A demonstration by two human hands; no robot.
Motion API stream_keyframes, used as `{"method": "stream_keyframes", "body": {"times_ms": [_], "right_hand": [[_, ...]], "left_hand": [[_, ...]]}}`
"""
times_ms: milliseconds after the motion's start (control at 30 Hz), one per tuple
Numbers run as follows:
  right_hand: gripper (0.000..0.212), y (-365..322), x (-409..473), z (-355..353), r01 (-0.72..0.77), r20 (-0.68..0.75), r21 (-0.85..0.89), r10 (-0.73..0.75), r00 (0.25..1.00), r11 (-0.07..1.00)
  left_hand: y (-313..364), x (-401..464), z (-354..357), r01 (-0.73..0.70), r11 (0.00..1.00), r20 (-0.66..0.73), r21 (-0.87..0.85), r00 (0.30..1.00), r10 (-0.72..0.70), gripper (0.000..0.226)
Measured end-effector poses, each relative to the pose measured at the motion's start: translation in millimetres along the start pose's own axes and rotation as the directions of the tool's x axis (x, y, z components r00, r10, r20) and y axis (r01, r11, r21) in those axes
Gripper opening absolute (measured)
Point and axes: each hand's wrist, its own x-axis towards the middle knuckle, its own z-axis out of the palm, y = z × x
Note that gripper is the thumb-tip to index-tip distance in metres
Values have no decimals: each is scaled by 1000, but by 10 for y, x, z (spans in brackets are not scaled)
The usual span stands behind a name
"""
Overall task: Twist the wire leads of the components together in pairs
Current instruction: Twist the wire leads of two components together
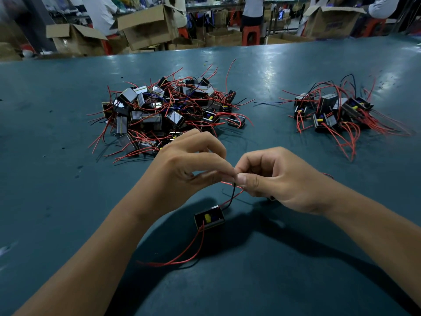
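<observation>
The component hangs just above the table by its black and red leads, which your left hand and right hand pinch together mid-twist, so roll them tighter before doing the loose red pair.

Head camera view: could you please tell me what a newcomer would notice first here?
Two bare hands meet at the centre: the left hand and right hand pinch thin wire leads rising from a small black component hanging just below them. Behind, on the green table, sit a big pile of red-wired components, centre-left, and a smaller pile at right.
</observation>
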Motion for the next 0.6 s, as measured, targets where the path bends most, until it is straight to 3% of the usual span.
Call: {"method": "stream_keyframes", "body": {"times_ms": [100,333,600], "right_hand": [[10,10,2,8,13,-23,-29,-13,1000,1000],[12,54,9,84,25,-207,-314,-94,974,949],[9,9,7,54,11,-139,-117,-28,990,993]], "left_hand": [[22,9,25,71,997,12,-33,997,-70,8],[86,9,94,281,952,52,-117,959,-277,7],[47,10,44,223,966,14,-133,975,-223,13]]}}
